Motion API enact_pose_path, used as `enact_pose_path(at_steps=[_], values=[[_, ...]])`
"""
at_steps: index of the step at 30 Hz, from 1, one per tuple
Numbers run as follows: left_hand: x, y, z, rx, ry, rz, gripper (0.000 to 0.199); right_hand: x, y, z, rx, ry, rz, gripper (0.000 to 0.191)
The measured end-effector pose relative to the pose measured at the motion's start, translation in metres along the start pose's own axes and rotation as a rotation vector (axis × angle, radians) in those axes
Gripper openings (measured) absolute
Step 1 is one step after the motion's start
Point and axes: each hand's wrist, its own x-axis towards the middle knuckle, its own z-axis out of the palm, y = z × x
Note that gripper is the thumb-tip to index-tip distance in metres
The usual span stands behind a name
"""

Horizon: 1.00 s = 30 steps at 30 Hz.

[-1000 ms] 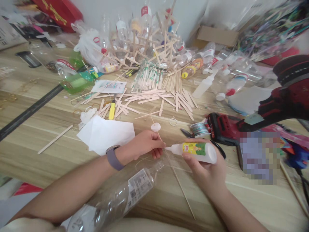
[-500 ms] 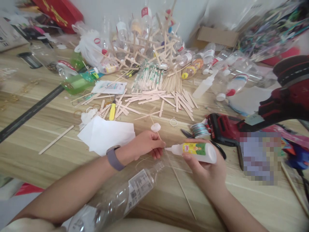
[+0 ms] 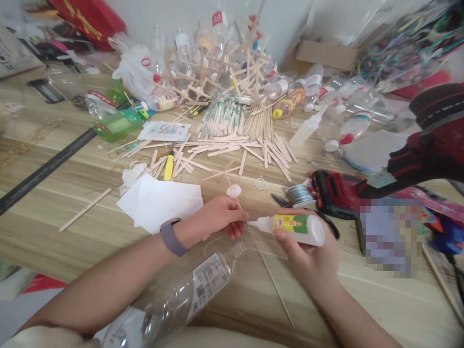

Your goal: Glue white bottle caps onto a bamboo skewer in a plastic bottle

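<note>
Between thumb and fingers, my left hand (image 3: 226, 216) pinches a thin wooden skewer (image 3: 272, 274). A small white oval piece (image 3: 234, 191) is on the skewer just above those fingers. My right hand (image 3: 315, 256) is wrapped round a clear glue bottle (image 3: 297, 229) with a yellow and green label. It lies nearly level, and its nozzle tip is at the skewer by my left fingertips; whether glue is coming out is too small to tell. Below my left forearm lies a clear plastic bottle (image 3: 181, 299) with a pale printed label, its neck pointing toward my hands.
White paper sheets (image 3: 170, 200) lie left of my hands. Craft sticks (image 3: 224, 145), a yellow-handled screwdriver (image 3: 168, 166) and many plastic bottles (image 3: 183, 46) fill the back. At right are a wire spool (image 3: 300, 195) and a red and black power tool (image 3: 337, 193).
Almost nothing differs. The glue bottle has turned very slightly in my right hand, while its tip stays at the skewer.
</note>
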Motion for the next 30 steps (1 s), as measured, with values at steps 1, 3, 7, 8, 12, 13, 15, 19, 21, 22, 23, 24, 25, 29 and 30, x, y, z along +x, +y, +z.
enact_pose_path(at_steps=[1,3,7,8,12,13,15,19,21,22,23,24,25,29,30], values=[[0.0,0.0002,0.0001,0.001,-0.001,0.003,0.019,0.0001,-0.0001,-0.0003,-0.002,-0.001,-0.002,0.02],[-0.0001,0.0002,0.0001,0.008,-0.002,0.004,0.02,0.0003,-0.0003,-0.0006,-0.006,-0.003,-0.008,0.019],[-0.0002,-0.0003,-0.0002,0.018,-0.004,0.007,0.019,0.0009,-0.0005,-0.0003,-0.015,0.001,-0.022,0.019],[-0.0002,-0.0003,-0.0004,0.02,-0.006,0.009,0.019,0.001,-0.0005,-0.0002,-0.017,0.0,-0.023,0.019],[-0.0003,0.0,-0.0009,0.02,-0.014,0.007,0.02,0.0008,-0.0002,0.0001,-0.013,-0.005,-0.011,0.02],[-0.0003,0.0002,-0.0009,0.017,-0.014,0.007,0.02,0.0006,0.0,0.0001,-0.009,-0.007,-0.007,0.021],[-0.0004,0.0006,-0.0009,0.013,-0.012,0.005,0.02,0.0,0.0007,-0.0001,-0.006,-0.006,0.0,0.021],[-0.0011,0.0012,-0.0004,0.007,-0.01,0.001,0.019,-0.0006,0.0015,-0.0006,-0.009,-0.003,-0.003,0.021],[-0.0017,0.0014,0.0,0.009,-0.01,0.005,0.019,-0.0004,0.0012,-0.0007,-0.01,-0.008,-0.005,0.021],[-0.002,0.0014,0.0002,0.01,-0.011,0.008,0.019,-0.0003,0.0009,-0.0009,-0.013,-0.01,-0.004,0.022],[-0.0021,0.0014,0.0004,0.008,-0.013,0.009,0.019,-0.0001,0.0006,-0.001,-0.017,-0.012,-0.004,0.022],[-0.0021,0.0014,0.0006,0.005,-0.014,0.009,0.019,0.0001,0.0004,-0.0012,-0.021,-0.015,-0.005,0.022],[-0.002,0.0014,0.0007,0.002,-0.013,0.008,0.019,0.0002,0.0004,-0.0015,-0.022,-0.018,-0.008,0.022],[-0.0011,0.0008,0.0005,0.0,-0.012,0.005,0.019,0.0,0.0013,-0.0027,-0.028,-0.026,-0.031,0.023],[-0.001,0.0007,0.0003,-0.001,-0.014,0.005,0.019,-0.0002,0.0016,-0.0029,-0.031,-0.024,-0.03,0.023]])
